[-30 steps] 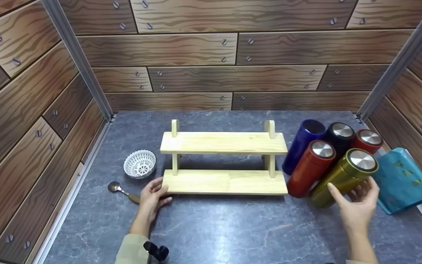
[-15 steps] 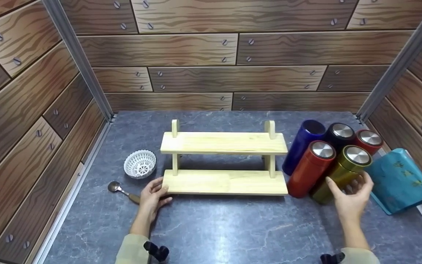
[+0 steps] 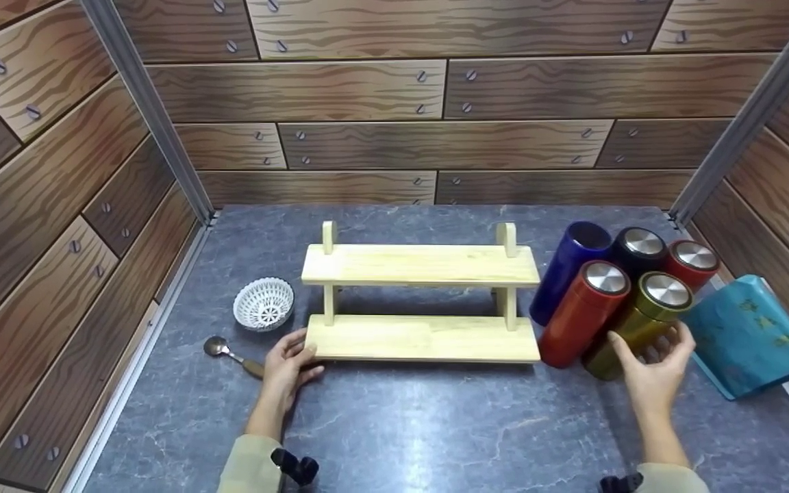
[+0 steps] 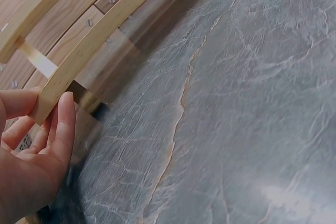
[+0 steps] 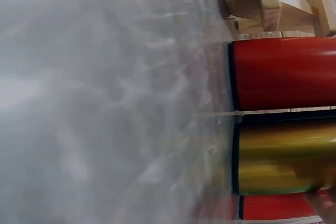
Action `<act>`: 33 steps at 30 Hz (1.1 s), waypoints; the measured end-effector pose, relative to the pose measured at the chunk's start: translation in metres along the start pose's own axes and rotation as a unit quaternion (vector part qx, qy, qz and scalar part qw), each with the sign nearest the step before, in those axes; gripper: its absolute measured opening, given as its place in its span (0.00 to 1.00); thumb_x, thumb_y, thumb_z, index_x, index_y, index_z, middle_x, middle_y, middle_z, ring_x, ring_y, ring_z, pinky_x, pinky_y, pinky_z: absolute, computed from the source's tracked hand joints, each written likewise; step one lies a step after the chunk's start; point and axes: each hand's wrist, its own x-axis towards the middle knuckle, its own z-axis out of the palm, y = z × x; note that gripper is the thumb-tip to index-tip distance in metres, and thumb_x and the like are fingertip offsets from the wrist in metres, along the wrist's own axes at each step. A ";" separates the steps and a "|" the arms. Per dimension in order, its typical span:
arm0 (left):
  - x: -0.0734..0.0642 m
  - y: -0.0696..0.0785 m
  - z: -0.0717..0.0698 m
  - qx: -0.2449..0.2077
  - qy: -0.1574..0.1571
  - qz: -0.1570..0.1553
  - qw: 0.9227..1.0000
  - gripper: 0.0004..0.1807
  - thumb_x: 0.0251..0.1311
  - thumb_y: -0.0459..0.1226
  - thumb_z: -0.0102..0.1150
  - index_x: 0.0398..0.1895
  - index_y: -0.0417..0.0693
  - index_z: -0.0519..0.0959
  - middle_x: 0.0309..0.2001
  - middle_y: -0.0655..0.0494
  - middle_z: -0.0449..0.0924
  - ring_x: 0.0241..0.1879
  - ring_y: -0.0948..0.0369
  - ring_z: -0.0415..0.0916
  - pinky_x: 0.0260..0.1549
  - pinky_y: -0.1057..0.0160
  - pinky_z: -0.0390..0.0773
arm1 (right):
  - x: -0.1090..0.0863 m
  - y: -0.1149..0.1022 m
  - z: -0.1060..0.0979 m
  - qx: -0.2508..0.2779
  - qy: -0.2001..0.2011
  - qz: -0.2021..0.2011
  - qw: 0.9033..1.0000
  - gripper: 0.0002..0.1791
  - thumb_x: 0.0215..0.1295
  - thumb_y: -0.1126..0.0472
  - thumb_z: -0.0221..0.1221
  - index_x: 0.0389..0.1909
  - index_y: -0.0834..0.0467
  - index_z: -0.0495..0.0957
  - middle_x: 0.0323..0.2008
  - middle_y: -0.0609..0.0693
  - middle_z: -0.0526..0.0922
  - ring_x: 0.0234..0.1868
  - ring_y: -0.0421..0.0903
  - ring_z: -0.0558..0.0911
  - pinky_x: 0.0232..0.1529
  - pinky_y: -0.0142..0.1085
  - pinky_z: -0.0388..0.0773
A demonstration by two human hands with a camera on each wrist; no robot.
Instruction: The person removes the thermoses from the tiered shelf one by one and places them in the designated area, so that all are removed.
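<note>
A two-tier wooden shelf stands mid-table. My left hand pinches the left end of its lower board, thumb above and fingers beneath, as the left wrist view shows. On the right, my right hand grips a gold thermos flask, thumb on its left side and fingers around its right. The flask is upright beside a red thermos flask. Behind these stand a blue cylinder with a dark top, a dark flask and another red flask. Only fingertips of the right hand show in the right wrist view.
A white openwork bowl sits left of the shelf, with a wooden-handled spoon in front of it. A teal pouch lies against the right wall. Wood-patterned panels enclose the grey marbled table.
The gold flask has moved slightly left and back in my right hand, closer among the other flasks. Over the last half second it has stayed put. My left hand holds the same spot.
</note>
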 end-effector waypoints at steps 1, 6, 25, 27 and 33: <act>0.001 0.000 0.001 0.001 -0.001 0.000 1.000 0.26 0.57 0.25 0.57 0.60 0.36 0.65 0.49 0.42 0.71 0.33 0.57 0.76 0.27 0.60 0.83 | -0.001 0.001 -0.001 -0.001 -0.001 0.000 1.000 0.48 0.42 0.72 0.71 0.65 0.49 0.58 0.53 0.52 0.67 0.48 0.47 0.70 0.40 0.25 0.71; 0.002 0.000 0.003 0.021 0.000 0.006 1.000 0.25 0.57 0.26 0.58 0.59 0.35 0.66 0.50 0.41 0.72 0.31 0.57 0.77 0.26 0.60 0.83 | -0.006 0.005 -0.008 -0.043 -0.008 -0.002 0.999 0.47 0.46 0.71 0.69 0.66 0.50 0.56 0.53 0.50 0.66 0.49 0.46 0.70 0.42 0.27 0.72; -0.010 0.027 -0.011 0.384 0.045 0.238 0.891 0.21 0.51 0.27 0.63 0.50 0.33 0.73 0.39 0.41 0.78 0.31 0.52 0.78 0.30 0.61 0.80 | -0.031 -0.036 -0.004 -0.157 0.030 -0.180 0.971 0.26 0.53 0.71 0.64 0.54 0.70 0.67 0.39 0.47 0.73 0.40 0.36 0.74 0.39 0.22 0.72; -0.012 0.035 -0.011 0.421 0.056 0.257 0.868 0.20 0.52 0.29 0.63 0.50 0.35 0.74 0.39 0.43 0.79 0.30 0.53 0.78 0.30 0.59 0.80 | -0.035 -0.044 -0.002 -0.143 0.043 -0.213 0.966 0.23 0.53 0.73 0.63 0.50 0.73 0.70 0.36 0.51 0.75 0.38 0.36 0.75 0.39 0.22 0.73; -0.027 0.056 0.000 0.479 0.085 0.324 0.812 0.20 0.52 0.33 0.65 0.50 0.40 0.75 0.39 0.47 0.78 0.29 0.56 0.76 0.29 0.55 0.77 | -0.052 -0.087 0.020 -0.085 0.010 -0.326 0.941 0.14 0.50 0.78 0.61 0.40 0.76 0.76 0.34 0.67 0.78 0.37 0.39 0.77 0.41 0.23 0.74</act>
